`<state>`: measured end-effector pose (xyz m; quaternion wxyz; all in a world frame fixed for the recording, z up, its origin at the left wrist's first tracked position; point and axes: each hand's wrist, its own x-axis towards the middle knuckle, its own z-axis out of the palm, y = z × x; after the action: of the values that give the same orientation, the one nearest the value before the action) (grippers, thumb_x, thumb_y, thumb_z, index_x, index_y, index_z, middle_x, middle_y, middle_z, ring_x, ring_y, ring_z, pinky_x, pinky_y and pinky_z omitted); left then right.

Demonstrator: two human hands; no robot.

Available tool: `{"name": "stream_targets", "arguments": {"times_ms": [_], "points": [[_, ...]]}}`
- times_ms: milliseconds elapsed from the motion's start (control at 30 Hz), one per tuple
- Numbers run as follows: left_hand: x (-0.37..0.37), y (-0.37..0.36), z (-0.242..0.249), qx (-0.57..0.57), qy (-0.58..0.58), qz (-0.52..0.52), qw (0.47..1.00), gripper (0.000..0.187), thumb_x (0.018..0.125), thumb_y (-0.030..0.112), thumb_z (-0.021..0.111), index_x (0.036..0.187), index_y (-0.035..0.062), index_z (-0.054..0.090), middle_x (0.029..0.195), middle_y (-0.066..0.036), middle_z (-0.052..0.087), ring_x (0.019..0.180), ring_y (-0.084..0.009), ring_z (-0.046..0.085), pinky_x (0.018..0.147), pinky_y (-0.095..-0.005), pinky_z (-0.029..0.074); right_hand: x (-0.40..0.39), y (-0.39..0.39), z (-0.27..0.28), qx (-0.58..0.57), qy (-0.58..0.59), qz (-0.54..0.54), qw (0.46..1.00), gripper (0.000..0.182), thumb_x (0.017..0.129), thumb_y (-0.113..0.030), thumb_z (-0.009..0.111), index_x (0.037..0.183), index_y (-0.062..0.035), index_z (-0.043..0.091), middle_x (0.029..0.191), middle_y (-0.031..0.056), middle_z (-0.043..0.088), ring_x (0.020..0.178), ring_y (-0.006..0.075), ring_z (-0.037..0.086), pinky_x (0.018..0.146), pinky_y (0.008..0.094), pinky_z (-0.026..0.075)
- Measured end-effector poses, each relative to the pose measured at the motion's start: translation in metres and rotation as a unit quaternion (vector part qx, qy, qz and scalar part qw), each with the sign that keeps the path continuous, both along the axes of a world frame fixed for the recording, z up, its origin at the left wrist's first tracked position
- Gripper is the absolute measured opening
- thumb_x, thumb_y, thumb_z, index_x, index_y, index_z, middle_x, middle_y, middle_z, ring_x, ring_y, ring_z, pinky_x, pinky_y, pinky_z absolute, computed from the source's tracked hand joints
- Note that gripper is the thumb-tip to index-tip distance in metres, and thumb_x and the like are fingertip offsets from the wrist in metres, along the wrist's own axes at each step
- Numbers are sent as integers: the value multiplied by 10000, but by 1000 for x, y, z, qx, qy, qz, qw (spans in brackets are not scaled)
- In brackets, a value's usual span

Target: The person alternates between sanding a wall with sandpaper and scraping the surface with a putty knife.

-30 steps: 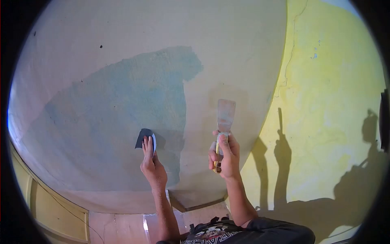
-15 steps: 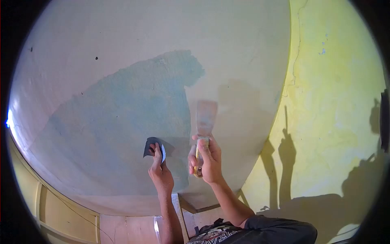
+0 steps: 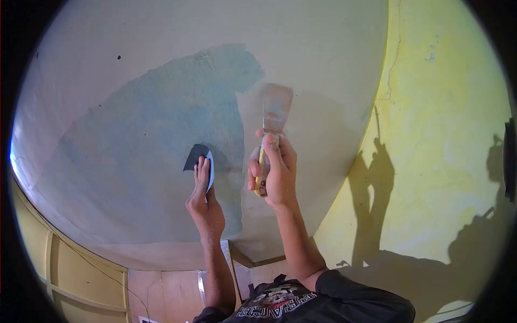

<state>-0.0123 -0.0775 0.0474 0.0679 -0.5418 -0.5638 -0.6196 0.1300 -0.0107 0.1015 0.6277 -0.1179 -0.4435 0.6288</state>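
A broad pale surface (image 3: 328, 48) is marked by a large blue-green patch (image 3: 151, 129) and bordered on the right by a yellow wall (image 3: 431, 134). From the left hand (image 3: 206, 207), the grip is pinched on a dark sheet (image 3: 194, 156), which is curved so that its pale back is shown; the sheet is held over the patch's lower right part, though whether the surface is touched cannot be told. Such a sheet is best backed by several flat fingers, so that pressure is spread evenly and corners are not folded under. By the right hand (image 3: 281, 172), the grip is wrapped around the handle of a scraper (image 3: 273, 123), with the thumb laid along it for steadiness. Its blade (image 3: 278, 102) is pointed upward, just right of the patch's edge; a low, level angle is to be preferred at any contact, since gouges could be left by a corner. As the hands are placed near each other, the blade is best held clear of the left fingers. Farther out, shadows (image 3: 379, 183) of the arms are cast on the yellow wall.
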Motion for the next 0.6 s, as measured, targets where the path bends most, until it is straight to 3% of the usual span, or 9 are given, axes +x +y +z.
{"name": "stream_targets", "arguments": {"times_ms": [233, 600], "points": [[-16, 4, -13, -1, -13, -18, 1000, 576, 956, -176, 490, 1473, 54, 599, 1507, -174, 600, 1471, -304, 482, 1233, -464, 360, -19, 3, 8, 17, 10, -23, 1000, 397, 1114, -415, 508, 1221, -33, 537, 570, 38, 487, 370, 155, 458, 371, 304, 381], [-21, 2, -16, -29, -30, -41, 998, 572, 966, -176, 492, 1469, 68, 611, 1539, -188, 561, 1503, -349, 417, 1234, -453, 338, -29, 3, 11, -13, 55, -9, 998, 359, 1113, -408, 513, 1230, -70, 541, 562, 34, 487, 364, 158, 459, 368, 305, 374]]}}
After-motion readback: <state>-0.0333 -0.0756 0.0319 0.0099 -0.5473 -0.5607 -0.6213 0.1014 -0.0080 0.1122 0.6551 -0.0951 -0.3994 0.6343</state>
